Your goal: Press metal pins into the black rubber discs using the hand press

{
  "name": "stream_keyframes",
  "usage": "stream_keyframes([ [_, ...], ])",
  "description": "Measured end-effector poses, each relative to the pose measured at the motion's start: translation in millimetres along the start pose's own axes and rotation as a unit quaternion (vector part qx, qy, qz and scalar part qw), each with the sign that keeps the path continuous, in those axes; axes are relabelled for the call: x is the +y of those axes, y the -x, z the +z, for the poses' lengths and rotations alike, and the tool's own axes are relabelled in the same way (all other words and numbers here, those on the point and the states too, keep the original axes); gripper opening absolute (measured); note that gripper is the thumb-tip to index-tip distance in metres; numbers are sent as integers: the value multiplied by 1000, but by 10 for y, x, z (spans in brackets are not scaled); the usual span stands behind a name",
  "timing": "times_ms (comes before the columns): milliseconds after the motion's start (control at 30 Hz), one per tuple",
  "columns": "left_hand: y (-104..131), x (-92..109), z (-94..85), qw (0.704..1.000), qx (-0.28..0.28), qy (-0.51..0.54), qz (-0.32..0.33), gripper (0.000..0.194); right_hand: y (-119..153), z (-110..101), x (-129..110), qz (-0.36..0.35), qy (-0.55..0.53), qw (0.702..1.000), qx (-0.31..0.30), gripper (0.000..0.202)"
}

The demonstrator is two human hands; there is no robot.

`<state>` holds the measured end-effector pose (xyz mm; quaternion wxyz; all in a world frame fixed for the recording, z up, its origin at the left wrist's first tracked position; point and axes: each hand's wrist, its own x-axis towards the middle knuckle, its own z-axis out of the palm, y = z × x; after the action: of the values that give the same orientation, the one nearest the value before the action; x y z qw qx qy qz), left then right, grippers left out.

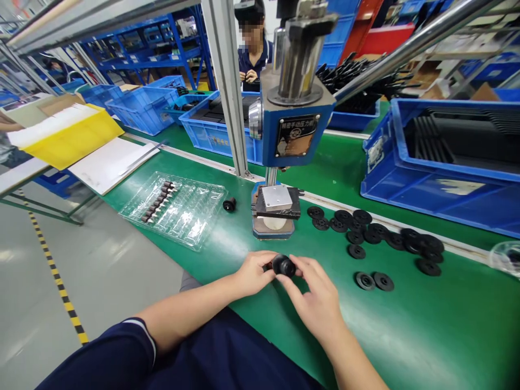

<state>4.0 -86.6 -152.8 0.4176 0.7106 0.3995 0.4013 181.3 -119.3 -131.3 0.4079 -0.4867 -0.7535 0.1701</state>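
Between my two hands is a round black flanged part (283, 265) with a raised hub, held just above the green bench. My left hand (257, 273) pinches its left side; my right hand (314, 281) has thumb and fingers closed on its right side. Straight ahead stands a blue hand press (292, 130), with a silver metal block (277, 197) on its base. Left of the press a similar black part (229, 204) rests on the bench. Several black discs (356, 237) lie scattered to the right, two of them nearer, including one disc (383, 281).
A clear plastic tray (203, 216) on the left holds a row of small dark parts (157, 202). Blue crates (442, 189) with black parts line the back. A metal post (227, 81) rises behind the press, and a co-worker (254, 54) is beyond. The press lever (406, 51) slants overhead.
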Motion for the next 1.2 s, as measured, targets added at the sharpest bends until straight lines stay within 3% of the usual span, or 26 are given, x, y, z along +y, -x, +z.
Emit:
stream_keyframes([
  [500,11,-7,7,1000,-19,7,-1,31,59,27,-72,-25,62,998,5,38],
  [933,7,5,-15,999,-43,-17,4,25,70,42,-72,-26,78,996,-17,35],
  [1200,6,9,-23,998,-56,-22,2,25,90,91,-100,-25,82,996,7,35],
])
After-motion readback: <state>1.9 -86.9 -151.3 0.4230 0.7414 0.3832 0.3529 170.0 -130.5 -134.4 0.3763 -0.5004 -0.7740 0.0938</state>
